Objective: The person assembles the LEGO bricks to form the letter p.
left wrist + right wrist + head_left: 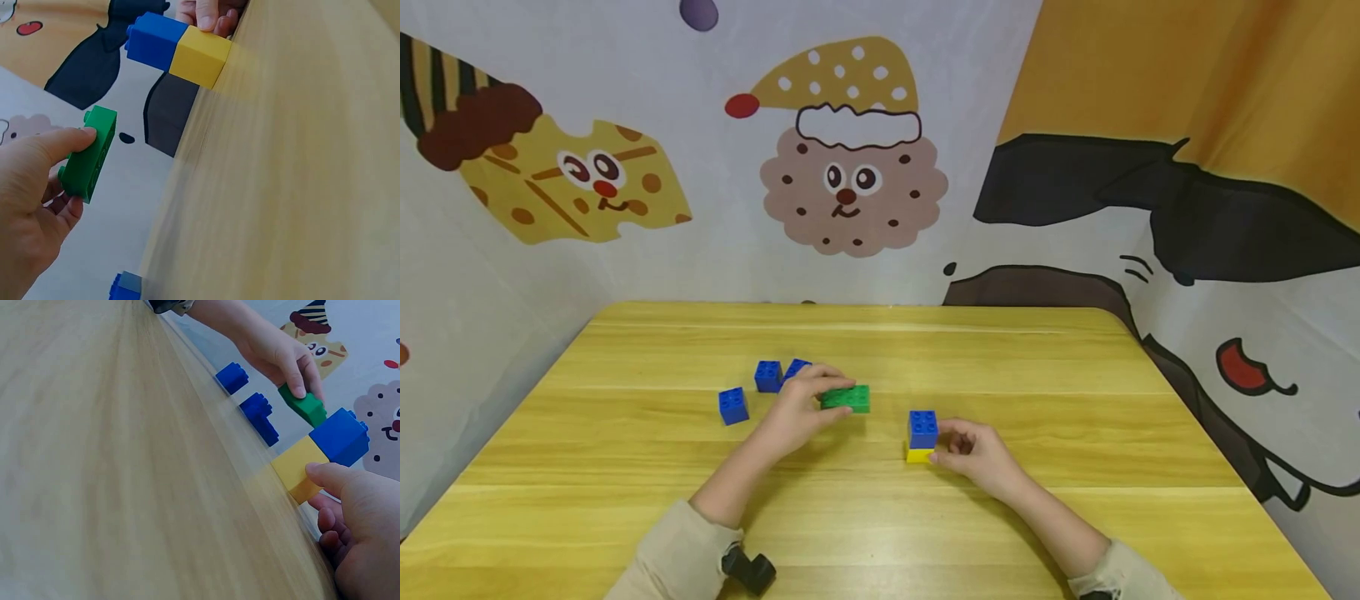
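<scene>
Head view: L hand [803,402] pinches green brick [856,398] — long axis approx. left-right — left & slightly far of yellow brick [918,456] R hand [983,457] grips.

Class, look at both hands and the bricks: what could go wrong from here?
The green brick, held off the table by the left hand, might slip and drop. The blue-and-yellow stack, taller than wide, could tip if the right hand touching it pushes sideways. The left hand might also knock the blue brick partly hidden behind it.
</scene>
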`<state>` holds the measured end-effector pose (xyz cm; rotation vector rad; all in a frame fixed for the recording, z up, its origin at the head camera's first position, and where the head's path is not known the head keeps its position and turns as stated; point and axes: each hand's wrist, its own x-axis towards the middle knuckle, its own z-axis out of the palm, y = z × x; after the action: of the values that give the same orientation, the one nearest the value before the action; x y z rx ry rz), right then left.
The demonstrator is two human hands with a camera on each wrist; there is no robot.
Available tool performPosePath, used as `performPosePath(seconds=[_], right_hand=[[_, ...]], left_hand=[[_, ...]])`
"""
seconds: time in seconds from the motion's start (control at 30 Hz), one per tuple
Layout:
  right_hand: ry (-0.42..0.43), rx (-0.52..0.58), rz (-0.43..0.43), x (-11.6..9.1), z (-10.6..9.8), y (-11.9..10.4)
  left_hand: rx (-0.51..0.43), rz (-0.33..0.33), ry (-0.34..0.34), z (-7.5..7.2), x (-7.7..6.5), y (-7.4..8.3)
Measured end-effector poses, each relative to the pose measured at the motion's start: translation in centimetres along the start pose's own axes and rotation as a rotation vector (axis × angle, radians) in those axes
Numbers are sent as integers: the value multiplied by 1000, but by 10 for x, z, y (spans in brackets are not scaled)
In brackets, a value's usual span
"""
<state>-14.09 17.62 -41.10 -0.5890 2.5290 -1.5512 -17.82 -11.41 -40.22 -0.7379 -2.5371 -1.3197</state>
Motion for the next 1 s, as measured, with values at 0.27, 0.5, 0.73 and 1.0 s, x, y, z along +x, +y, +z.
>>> performPosePath(seconds=[0.27, 0.5, 0.73, 1.0], right_hand=[[-1, 14, -10, 0, -1, 1], [-4, 6, -4, 0, 0, 0], [-2, 1, 12, 0, -1, 0], [-3, -12, 7, 0, -1, -2]], left_hand=[[-24, 21, -11, 3, 3, 17], [-28, 44, -8, 9, 7, 30], [-74, 78, -7, 17, 11, 38], [-142, 111, -31, 27, 15, 45]])
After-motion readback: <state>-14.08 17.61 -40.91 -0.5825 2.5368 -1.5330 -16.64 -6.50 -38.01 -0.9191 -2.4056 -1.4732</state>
